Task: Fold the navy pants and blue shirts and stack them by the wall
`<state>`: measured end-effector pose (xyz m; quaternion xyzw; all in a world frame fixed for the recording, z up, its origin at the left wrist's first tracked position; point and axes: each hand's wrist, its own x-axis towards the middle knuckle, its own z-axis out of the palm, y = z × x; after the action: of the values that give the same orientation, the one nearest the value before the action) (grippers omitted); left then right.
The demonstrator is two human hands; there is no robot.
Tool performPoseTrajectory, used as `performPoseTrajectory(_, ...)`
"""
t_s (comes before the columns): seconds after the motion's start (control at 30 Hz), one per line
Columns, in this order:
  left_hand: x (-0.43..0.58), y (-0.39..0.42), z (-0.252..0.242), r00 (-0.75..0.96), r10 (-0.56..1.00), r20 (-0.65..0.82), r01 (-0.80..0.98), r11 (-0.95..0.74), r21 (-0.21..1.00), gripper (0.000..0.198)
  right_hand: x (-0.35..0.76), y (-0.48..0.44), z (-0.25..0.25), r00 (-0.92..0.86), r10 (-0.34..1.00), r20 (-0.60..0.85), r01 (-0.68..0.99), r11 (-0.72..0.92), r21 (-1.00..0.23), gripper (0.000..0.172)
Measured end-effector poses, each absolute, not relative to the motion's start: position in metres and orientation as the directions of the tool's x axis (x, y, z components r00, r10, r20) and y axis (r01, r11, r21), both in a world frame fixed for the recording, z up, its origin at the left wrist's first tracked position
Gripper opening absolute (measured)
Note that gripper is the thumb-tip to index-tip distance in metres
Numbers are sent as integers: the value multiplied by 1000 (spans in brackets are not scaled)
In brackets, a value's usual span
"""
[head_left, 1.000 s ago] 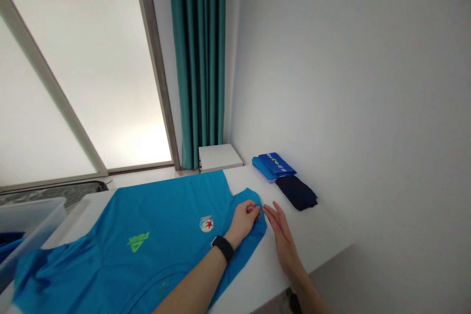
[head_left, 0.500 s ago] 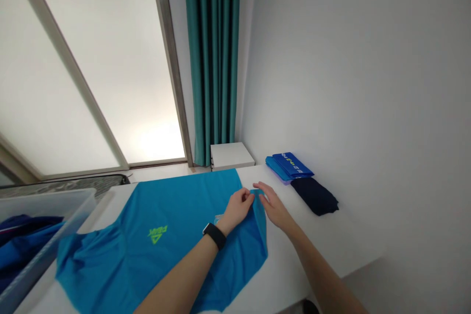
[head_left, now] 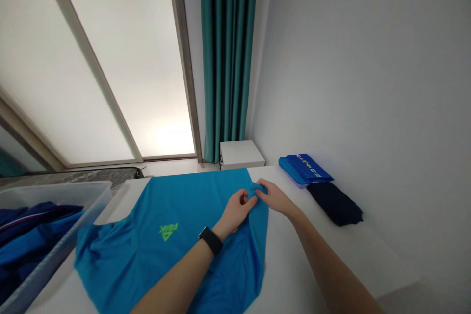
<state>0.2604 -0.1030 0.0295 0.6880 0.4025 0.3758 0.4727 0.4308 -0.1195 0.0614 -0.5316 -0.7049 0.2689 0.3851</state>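
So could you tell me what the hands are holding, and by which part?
Both the left hand and right hand pinch the blue shirt at its folded sleeve edge.

Left hand (head_left: 235,208), right hand (head_left: 274,197): fingertips pinched, nearly touching.

This looks like a room in a home, most likely a bedroom or a laundry corner. A tall teal curtain (head_left: 228,59) hangs in the corner beside a big frosted sliding window (head_left: 110,68) with a metal frame, and a round ceiling lamp is mirrored in the glass. Plain white walls meet a white bench (head_left: 324,250) pushed against them, with a small white cabinet (head_left: 242,153) just behind it. Clothes are everywhere: a blue sports shirt (head_left: 172,235) spread flat, folded blue garments (head_left: 304,169) and a dark folded piece (head_left: 334,203) by the wall, and a clear plastic bin (head_left: 55,250) holding more blue clothing at the left.
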Motion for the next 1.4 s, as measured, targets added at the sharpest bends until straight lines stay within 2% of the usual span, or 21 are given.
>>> performPoseTrajectory(0.17, 246, -105, 26, 382, 914, 135, 231, -236, 944, 31, 416, -106, 69, -191, 945, 266, 529, 328, -783, 9)
performPoseTrajectory(0.47, 210, -93, 28, 259, 958, 120, 436, -227, 871, 33, 385, -73, 59, -237, 927, 292, 553, 376, -744, 8)
performPoseTrajectory(0.67, 195, -96, 27, 197, 975, 104, 622, -206, 755, 28, 369, -63, 32, -227, 929, 292, 606, 369, -705, 7)
performPoseTrajectory(0.83, 190, -92, 31, 195, 974, 118, 768, -226, 599, 19, 363, -60, 11, -206, 931, 300, 641, 360, -678, 9)
performPoseTrajectory(1.1, 189, -59, 32, 170, 974, 150, 642, -225, 733, 15, 363, -62, 8, -191, 919, 345, 689, 376, -620, 11)
performPoseTrajectory(1.23, 188, -58, 24, 192, 962, 196, 558, -271, 784, 21, 383, -62, 9, -77, 927, 367, 714, 308, -629, 18)
performPoseTrajectory(1.4, 187, -58, 22, 224, 946, 235, 447, -314, 837, 28, 420, -61, 3, 90, 938, 335, 688, 185, -702, 32)
